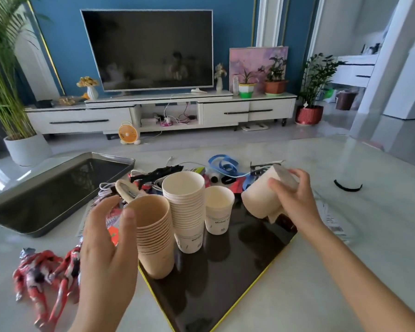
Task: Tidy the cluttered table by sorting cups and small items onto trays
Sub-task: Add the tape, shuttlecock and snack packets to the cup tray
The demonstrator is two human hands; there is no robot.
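Now gripping tipped beige cups (259, 195) in right hand (295, 200), fingers (277, 185) curled round base end. Long axis slanted, mouth down-left, hanging just above far right corner of black tray (237, 271). Across tray, just beside standing beige stack (153, 236): left hand (106, 238), spread loose, holding nothing. Probably nesting there next, mouth-down turned upright. Plain pale paper, light, easily crushed.

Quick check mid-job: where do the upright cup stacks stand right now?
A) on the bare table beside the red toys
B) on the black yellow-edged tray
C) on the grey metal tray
B: the tan stack, the white stack and the single white cup all stand on the black tray; the grey tray holds no cups.
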